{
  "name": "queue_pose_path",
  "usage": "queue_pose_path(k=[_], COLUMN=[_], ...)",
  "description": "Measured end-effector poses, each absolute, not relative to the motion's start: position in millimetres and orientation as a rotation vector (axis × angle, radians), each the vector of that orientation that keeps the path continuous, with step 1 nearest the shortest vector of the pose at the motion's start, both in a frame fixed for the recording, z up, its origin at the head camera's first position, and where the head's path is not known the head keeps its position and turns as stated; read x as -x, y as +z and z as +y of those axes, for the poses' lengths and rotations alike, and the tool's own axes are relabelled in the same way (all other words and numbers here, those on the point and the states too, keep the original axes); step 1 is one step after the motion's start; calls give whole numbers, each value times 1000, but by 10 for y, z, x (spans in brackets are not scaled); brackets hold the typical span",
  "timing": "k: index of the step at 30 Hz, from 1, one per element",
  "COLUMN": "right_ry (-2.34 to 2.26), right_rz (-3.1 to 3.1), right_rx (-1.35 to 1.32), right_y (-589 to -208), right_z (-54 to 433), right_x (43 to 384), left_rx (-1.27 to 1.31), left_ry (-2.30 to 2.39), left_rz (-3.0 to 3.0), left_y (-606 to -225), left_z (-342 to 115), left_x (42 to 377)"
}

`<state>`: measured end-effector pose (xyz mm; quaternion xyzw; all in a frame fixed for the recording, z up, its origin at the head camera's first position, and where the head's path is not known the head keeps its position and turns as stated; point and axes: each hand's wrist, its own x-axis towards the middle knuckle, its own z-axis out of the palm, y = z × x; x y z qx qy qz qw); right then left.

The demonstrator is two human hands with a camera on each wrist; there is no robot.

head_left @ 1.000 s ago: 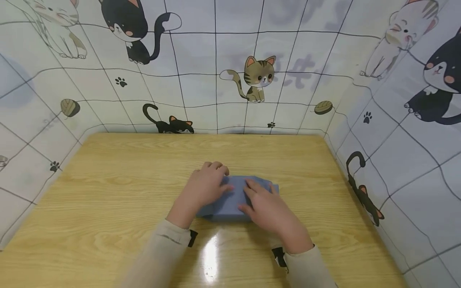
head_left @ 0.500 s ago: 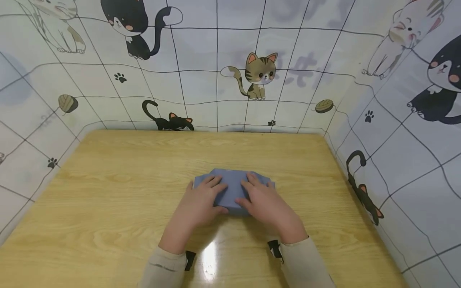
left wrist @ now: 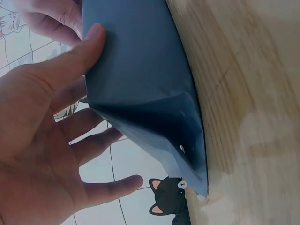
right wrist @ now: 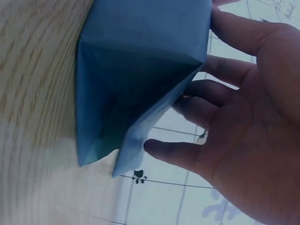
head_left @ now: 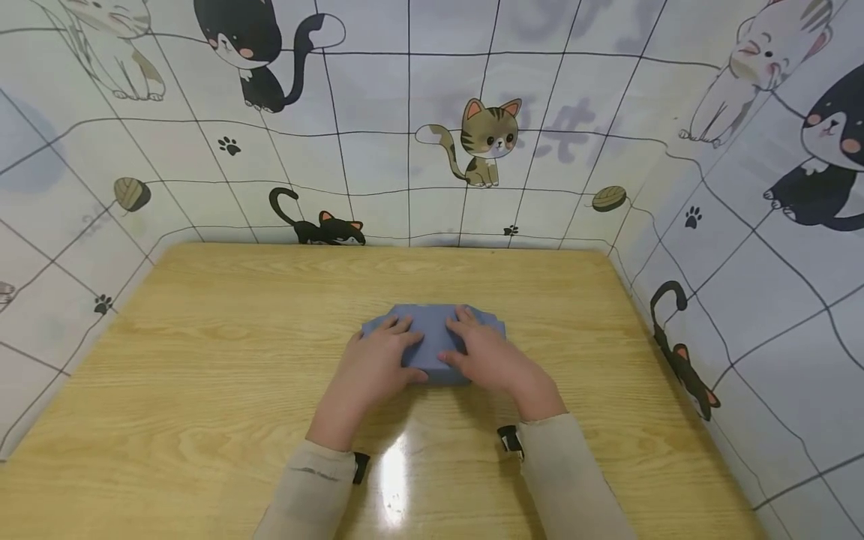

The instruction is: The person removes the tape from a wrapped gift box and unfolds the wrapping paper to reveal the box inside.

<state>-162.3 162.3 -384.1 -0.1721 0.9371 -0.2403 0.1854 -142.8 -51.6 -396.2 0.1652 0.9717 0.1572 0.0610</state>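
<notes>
A flat box-like package in plain blue paper (head_left: 432, 346) lies on the wooden table. On its left part rests my left hand (head_left: 376, 366), fingers spread over the top and thumb at the near edge. My right hand (head_left: 491, 358) lies over the right part in the same way. Seen from the left wrist, the thumb touches the edge of the blue package (left wrist: 138, 51), and the paper at that end gapes in an unsealed fold (left wrist: 145, 126). At the other end, the right wrist view shows a similar loose paper flap (right wrist: 136, 145) near the little finger. What lies inside is hidden.
The wooden table (head_left: 236, 330) spreads around the package. White grid-patterned walls (head_left: 378, 97) with printed cats close it in at the back and sides. Black straps (head_left: 511, 439) show at the beige cuffs.
The package has slid away from me and slightly left, both hands moving with it. My left hand has also shifted from its far left edge to lie flatter over its top.
</notes>
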Motion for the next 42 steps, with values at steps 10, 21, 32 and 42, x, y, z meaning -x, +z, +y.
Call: queue_pose_path(k=[10, 21, 32, 42], right_ry=[-650, -652, -683, -660], right_rz=[2675, 2704, 2698, 2802], right_rx=[539, 552, 540, 600], right_y=[-3958, -3965, -3908, -3982], right_z=[1678, 1683, 1670, 1677], right_x=[1661, 1643, 1659, 1445], left_rx=[-534, -560, -542, -638], left_ry=[378, 394, 468, 388], left_rz=[2930, 2944, 2946, 3004], left_y=[-3987, -4011, -4016, -4007], left_z=[-494, -495, -515, -524], left_x=[1459, 1440, 1485, 1270])
